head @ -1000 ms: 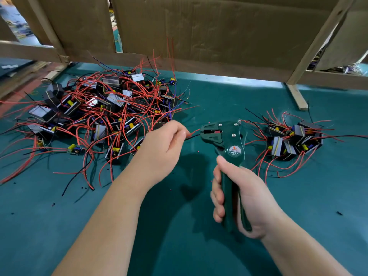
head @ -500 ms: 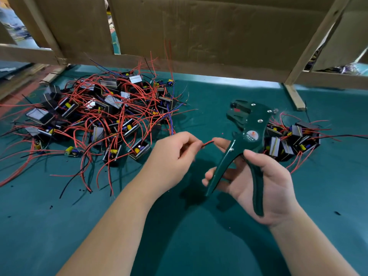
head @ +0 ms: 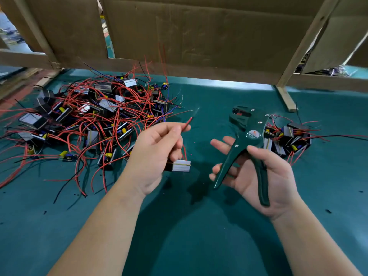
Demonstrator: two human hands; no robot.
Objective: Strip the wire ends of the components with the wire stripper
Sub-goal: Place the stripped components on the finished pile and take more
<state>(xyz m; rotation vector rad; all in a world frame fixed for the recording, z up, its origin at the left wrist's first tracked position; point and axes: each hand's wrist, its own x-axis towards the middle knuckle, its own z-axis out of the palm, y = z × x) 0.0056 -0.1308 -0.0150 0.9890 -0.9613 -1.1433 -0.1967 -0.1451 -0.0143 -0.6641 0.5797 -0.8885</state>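
The left hand [head: 157, 154] pinched a red wire [head: 186, 124] between thumb and forefinger, bared tip pointing up, its lower fingers curled over a component [head: 180, 165]. The right hand [head: 262, 180] lay palm up, fingers loosely spread, thumb hooked over one handle of the wire stripper [head: 247, 134], whose handles stood apart. The stripper was near the wire, not touching, between a large pile of components [head: 89, 116] and a smaller pile [head: 288, 136]

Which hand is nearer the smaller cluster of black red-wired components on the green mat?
Right. The right hand, holding the dark green wire stripper, sits just beside the cluster; the left hand pinches a red wire farther left.
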